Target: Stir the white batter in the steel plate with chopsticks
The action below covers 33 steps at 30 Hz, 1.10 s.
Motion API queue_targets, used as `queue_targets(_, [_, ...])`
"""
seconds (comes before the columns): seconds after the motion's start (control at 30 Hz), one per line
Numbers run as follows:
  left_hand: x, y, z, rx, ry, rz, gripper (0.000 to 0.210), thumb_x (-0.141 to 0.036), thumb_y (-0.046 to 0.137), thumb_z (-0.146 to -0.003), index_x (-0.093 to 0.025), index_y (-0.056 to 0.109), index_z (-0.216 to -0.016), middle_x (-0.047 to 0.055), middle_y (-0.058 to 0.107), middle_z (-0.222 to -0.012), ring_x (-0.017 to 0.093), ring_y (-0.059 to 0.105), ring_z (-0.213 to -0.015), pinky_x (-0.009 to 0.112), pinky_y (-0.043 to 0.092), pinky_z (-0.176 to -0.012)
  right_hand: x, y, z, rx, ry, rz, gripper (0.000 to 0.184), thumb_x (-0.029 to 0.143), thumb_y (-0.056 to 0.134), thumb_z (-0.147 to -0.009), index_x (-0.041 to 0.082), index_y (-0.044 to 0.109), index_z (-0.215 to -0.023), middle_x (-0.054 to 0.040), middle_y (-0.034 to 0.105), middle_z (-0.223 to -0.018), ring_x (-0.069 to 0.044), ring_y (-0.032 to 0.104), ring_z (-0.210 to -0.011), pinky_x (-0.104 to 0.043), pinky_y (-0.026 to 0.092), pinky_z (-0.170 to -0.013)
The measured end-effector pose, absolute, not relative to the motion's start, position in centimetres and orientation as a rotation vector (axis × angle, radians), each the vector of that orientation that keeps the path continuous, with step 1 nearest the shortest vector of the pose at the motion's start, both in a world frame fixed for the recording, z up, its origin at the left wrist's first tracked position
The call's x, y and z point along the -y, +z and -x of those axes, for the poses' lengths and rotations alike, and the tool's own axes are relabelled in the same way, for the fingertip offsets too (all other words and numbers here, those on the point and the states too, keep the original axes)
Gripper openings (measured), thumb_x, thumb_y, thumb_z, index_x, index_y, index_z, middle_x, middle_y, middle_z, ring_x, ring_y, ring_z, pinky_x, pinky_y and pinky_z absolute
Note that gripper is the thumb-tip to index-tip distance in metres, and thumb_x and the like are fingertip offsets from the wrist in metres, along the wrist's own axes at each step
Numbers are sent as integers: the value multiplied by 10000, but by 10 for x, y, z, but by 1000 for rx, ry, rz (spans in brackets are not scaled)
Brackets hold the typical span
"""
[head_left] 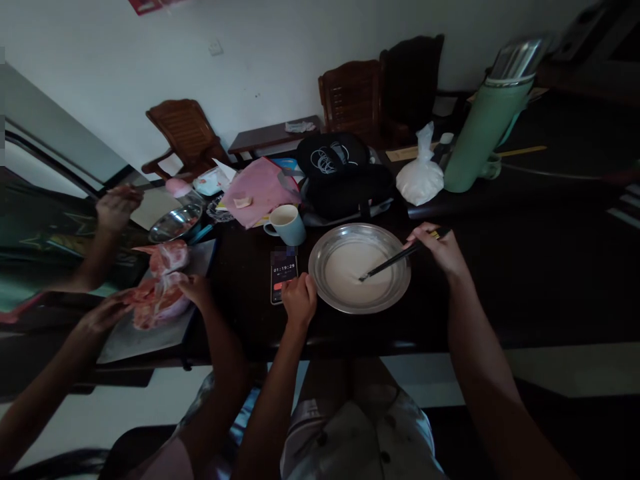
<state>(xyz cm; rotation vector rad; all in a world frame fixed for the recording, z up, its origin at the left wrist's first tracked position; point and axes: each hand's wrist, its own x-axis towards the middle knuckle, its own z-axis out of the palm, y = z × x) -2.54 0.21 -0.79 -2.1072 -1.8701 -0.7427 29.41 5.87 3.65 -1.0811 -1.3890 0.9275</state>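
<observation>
A wide metal bowl (319, 293) of off-white, batter-like liquid (350, 267) stands on the dark table in front of me. Curled at its left rim is my left hand (301, 299), closed on the edge, with a phone (278, 288) showing a timer right beside it. My right hand (436, 248) grips black chopsticks (395, 259) over the bowl's right rim. Their tips dip into the liquid near the middle, and the sticks lie so close together that they look like one.
At left, other people's hands (194, 288) handle raw meat (160, 300) on a board (127, 343); a small metal bowl (163, 230) is behind. Past my bowl stand a mug (295, 230), black bag (345, 193), knotted bag of white powder (420, 180) and tall green flask (473, 133).
</observation>
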Motion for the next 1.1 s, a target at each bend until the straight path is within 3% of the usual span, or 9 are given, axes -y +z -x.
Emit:
queue_targets(0.17, [-2, -8, 25, 1922, -733, 2106, 377, -256, 254, -953, -208, 490, -663, 39, 567, -599, 175, 519, -604, 325, 281, -679, -59, 36, -288, 1545, 927, 1072, 326, 512, 607, -814, 218, 706, -712, -31, 742, -765, -208, 694, -785, -327, 523, -764])
queue_targets(0.37, [-2, -8, 25, 1924, -738, 2113, 384, -253, 246, -953, -206, 500, -668, 44, 574, -609, 178, 527, -615, 328, 287, -688, -59, 37, -296, 1324, 925, 1092, 294, 496, 630, -802, 225, 671, -696, -7, 709, -612, -191, 682, -619, -327, 534, -693])
queue_targets(0.57, [-2, -7, 25, 1940, -737, 2114, 377, -240, 256, -946, -202, 516, -675, 53, 580, -617, 182, 531, -620, 332, 291, -688, -59, 37, -288, 1505, 953, 1071, 320, 527, 624, -797, 221, 696, -741, -32, 747, -744, -214, 707, -789, -330, 532, -768])
queue_targets(0.77, [-1, -7, 24, 1934, -722, 2114, 390, -251, 247, -955, -203, 508, -669, 50, 577, -608, 184, 532, -615, 330, 291, -688, -60, 35, -297, 1349, 895, 1099, 303, 511, 623, -807, 222, 681, -734, -11, 717, -626, -191, 693, -630, -316, 526, -696])
queue_targets(0.97, [-1, -7, 24, 1911, -726, 2111, 384, -240, 248, -952, -202, 500, -665, 50, 573, -602, 182, 535, -610, 329, 289, -676, -59, 36, -289, 1533, 948, 1076, 320, 520, 606, -813, 224, 699, -735, -32, 750, -764, -217, 706, -806, -329, 527, -773])
queue_targets(1.1, [-1, -8, 25, 1928, -729, 2104, 377, -237, 253, -949, -203, 504, -670, 50, 578, -612, 182, 535, -616, 330, 294, -689, -60, 36, -294, 1362, 863, 1115, 311, 528, 628, -792, 226, 687, -743, -23, 734, -682, -212, 697, -691, -344, 532, -730])
